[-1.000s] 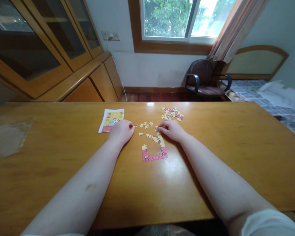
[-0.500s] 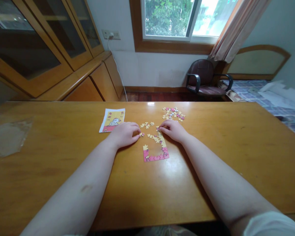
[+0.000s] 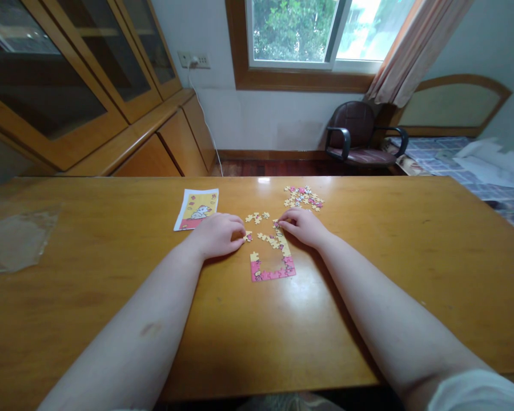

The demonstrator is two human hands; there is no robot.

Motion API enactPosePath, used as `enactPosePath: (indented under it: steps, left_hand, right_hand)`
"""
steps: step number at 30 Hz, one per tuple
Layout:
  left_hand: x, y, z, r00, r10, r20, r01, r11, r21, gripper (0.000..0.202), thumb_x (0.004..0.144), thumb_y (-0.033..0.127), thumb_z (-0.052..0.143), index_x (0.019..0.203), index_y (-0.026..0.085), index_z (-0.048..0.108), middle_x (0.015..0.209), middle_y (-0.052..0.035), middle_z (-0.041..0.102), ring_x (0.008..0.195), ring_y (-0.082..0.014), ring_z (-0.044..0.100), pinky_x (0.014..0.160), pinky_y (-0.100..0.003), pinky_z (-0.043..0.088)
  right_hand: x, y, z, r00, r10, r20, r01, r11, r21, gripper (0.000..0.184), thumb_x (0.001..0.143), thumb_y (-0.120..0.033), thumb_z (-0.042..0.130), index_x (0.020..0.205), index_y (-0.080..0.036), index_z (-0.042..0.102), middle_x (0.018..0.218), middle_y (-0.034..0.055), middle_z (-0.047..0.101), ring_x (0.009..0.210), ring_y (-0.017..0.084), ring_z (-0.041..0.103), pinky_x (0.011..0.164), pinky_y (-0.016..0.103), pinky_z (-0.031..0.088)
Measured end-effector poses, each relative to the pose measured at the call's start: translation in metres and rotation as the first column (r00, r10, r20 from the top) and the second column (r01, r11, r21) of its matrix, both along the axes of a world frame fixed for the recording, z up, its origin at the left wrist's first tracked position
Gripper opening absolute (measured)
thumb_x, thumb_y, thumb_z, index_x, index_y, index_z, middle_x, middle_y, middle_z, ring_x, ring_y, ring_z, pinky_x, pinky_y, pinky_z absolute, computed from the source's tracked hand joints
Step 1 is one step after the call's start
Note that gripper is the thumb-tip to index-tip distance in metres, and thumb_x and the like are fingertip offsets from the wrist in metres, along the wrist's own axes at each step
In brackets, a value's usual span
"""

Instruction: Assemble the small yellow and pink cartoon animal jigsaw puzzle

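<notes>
A broad wooden table (image 3: pixel 111 297) with a glossy orange-brown top fills the near part of the view, light glinting off it near the middle. On it, the left hand (image 3: pixel 217 235) lies knuckles up, fingers curled, its fingertips pinching a small loose puzzle piece (image 3: pixel 248 236) just left of the half-built puzzle frame (image 3: pixel 274 260), whose pink bottom edge and yellow right side are joined. The right hand (image 3: pixel 302 226) rests at the far right corner of that frame, fingers drawn together on a piece there; whether it grips or only presses it cannot be told. A few scattered yellow pieces (image 3: pixel 257 217) lie between the hands, and a pile of pieces (image 3: pixel 303 197) sits farther off to the right. A printed reference picture (image 3: pixel 196 209) lies far left of the left hand, and a clear plastic bag (image 3: pixel 15 240) at the table's left edge. Beyond stand glass-fronted wooden cabinets (image 3: pixel 68 85) on the left, a window (image 3: pixel 308 34) with a curtain (image 3: pixel 411 51), a dark armchair (image 3: pixel 360 137) and a bed (image 3: pixel 475 165) on the right
</notes>
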State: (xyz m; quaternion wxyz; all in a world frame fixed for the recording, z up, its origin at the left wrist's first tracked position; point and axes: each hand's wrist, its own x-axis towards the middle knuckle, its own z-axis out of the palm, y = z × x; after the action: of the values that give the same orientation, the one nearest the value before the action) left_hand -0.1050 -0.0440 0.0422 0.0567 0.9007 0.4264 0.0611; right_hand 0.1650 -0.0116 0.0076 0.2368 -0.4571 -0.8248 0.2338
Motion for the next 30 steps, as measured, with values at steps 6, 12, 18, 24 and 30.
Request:
enactPosePath:
  steps: [6, 12, 18, 24, 30]
  left_hand:
    - [0.0006, 0.0000, 0.0000, 1.000, -0.011, -0.018, 0.011, 1.000, 0.008, 0.023, 0.081, 0.032, 0.052, 0.083, 0.023, 0.073, 0.093, -0.0025, 0.071, 0.084, -0.0188, 0.064, 0.074, -0.031, 0.046]
    - [0.0000, 0.0006, -0.0002, 1.000, -0.004, -0.021, 0.005, 1.000, 0.015, 0.023, 0.082, 0.032, 0.052, 0.082, 0.023, 0.073, 0.090, -0.0027, 0.071, 0.083, -0.0185, 0.064, 0.074, -0.031, 0.045]
    - [-0.0003, 0.0001, 0.0003, 1.000, 0.006, -0.004, -0.006, 1.000, 0.015, 0.020, 0.081, 0.033, 0.053, 0.084, 0.022, 0.070, 0.090, -0.0032, 0.070, 0.083, -0.0193, 0.063, 0.075, -0.032, 0.044]
    - [-0.0001, -0.0002, -0.0009, 1.000, 0.008, -0.007, -0.008, 1.000, 0.003, 0.021, 0.081, 0.033, 0.053, 0.081, 0.023, 0.071, 0.090, -0.0025, 0.069, 0.080, -0.0189, 0.062, 0.072, -0.032, 0.044]
    - [0.0001, -0.0012, -0.0002, 0.999, 0.017, 0.045, -0.017, 1.000, -0.016, 0.023, 0.082, 0.034, 0.052, 0.083, 0.024, 0.073, 0.094, -0.0031, 0.069, 0.081, -0.0191, 0.062, 0.074, -0.032, 0.045]
  right_hand:
    - [-0.0001, 0.0009, -0.0016, 1.000, 0.001, -0.004, -0.001, 1.000, 0.002, 0.017, 0.088, -0.030, 0.059, 0.086, -0.019, 0.072, 0.087, 0.0050, 0.065, 0.079, 0.016, 0.057, 0.077, 0.029, 0.044]
    - [0.0007, 0.0022, -0.0033, 1.000, 0.006, -0.004, -0.006, 1.000, 0.005, 0.017, 0.088, -0.030, 0.059, 0.085, -0.019, 0.072, 0.087, 0.0048, 0.065, 0.080, 0.016, 0.058, 0.078, 0.029, 0.044]
    - [0.0010, 0.0024, -0.0036, 1.000, 0.007, -0.004, -0.007, 1.000, 0.013, 0.017, 0.087, -0.030, 0.059, 0.085, -0.019, 0.071, 0.087, 0.0048, 0.065, 0.081, 0.016, 0.058, 0.079, 0.030, 0.044]
    - [0.0003, 0.0020, -0.0021, 1.000, 0.004, -0.003, -0.004, 1.000, 0.000, 0.016, 0.087, -0.029, 0.059, 0.085, -0.019, 0.071, 0.087, 0.0051, 0.065, 0.081, 0.017, 0.058, 0.079, 0.030, 0.044]
    - [0.0003, 0.0009, -0.0013, 1.000, -0.005, -0.003, 0.005, 1.000, -0.008, 0.016, 0.087, -0.029, 0.059, 0.085, -0.019, 0.071, 0.087, 0.0050, 0.065, 0.079, 0.016, 0.057, 0.077, 0.030, 0.044]
